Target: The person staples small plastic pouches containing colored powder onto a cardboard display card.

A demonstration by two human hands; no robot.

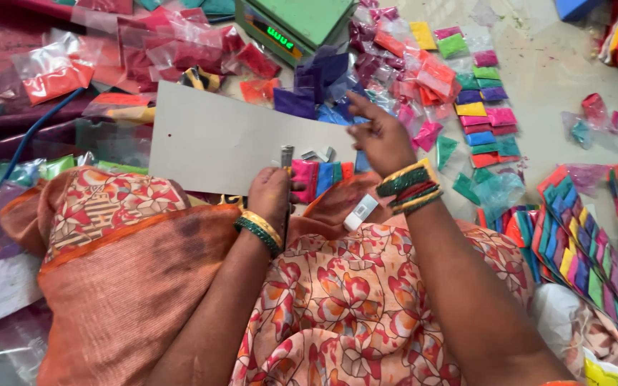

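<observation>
Grey card point(216, 136) hides left hand point(270, 196)'s stapler point(287, 157) base.

Your left hand point(272, 194) grips a metal stapler point(287, 157) against the grey card point(223, 139); your right hand point(382, 139) reaches toward colour-powder packets point(484, 114) at far right.

Small clear sachets of coloured powder point(477, 107) lie scattered and in rows across the floor, pink, green, blue, yellow and purple. A red-filled packet point(55, 75) sits far left. On the green scale, a dark display point(280, 37) glows with green digits.
</observation>
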